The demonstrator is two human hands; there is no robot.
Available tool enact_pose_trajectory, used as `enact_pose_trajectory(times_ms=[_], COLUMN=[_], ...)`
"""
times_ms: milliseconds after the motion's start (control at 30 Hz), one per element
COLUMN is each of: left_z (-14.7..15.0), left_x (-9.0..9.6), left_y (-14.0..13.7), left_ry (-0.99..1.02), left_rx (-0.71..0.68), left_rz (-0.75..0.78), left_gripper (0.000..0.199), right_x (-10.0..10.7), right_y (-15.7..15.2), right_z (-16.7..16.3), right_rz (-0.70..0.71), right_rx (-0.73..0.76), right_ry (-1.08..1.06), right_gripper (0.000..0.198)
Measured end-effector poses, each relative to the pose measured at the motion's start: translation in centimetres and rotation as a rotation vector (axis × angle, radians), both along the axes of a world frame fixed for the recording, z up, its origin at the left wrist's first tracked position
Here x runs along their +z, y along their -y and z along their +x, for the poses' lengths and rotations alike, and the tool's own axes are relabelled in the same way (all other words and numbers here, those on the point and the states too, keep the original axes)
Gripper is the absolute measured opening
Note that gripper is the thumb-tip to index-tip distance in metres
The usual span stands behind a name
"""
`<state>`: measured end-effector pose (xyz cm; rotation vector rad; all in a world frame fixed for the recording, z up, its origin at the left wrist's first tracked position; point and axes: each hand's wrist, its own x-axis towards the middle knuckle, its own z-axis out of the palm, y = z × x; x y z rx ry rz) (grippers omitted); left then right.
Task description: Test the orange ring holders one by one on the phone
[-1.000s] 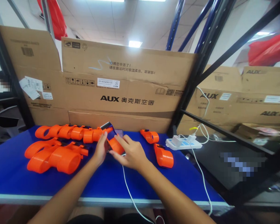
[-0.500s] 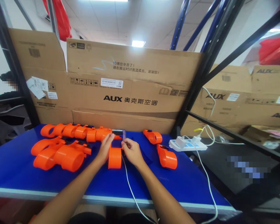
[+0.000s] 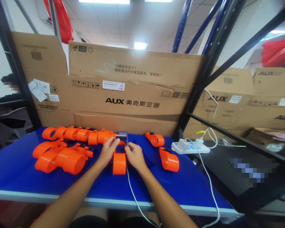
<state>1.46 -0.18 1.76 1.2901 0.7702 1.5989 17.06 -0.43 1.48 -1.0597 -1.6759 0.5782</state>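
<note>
Between my hands stands an orange plastic holder with a wide ring facing down toward me. A dark rectangular device with a shiny cylinder sits at its upper end. My left hand is closed on the holder's upper left side, its thumb near the cylinder. My right hand is pinched at the right side, where a white cable runs up to its fingers. The cable's end is hidden by the fingers.
More orange holders lie in two rows on the left of the blue table; two others lie at right. A white power strip with plugs sits at the right edge. Cardboard stands behind, between dark metal posts.
The holder between my hands has shifted slightly right and toward me. Its dark device has turned, so a broader face and the cylinder show beside my left fingertips.
</note>
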Motion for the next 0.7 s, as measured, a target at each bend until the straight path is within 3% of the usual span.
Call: enact_pose_trajectory(times_ms=[700], left_z=[0.01], left_x=[-0.44], left_y=[-0.24], left_ry=[-0.007], left_rx=[-0.012], left_rz=[0.004], left_gripper=[0.037], right_x=[0.45], right_y=[0.61], right_z=[-0.05], right_rz=[0.041], right_rx=[-0.071], right_ry=[0.078], right_gripper=[0.035])
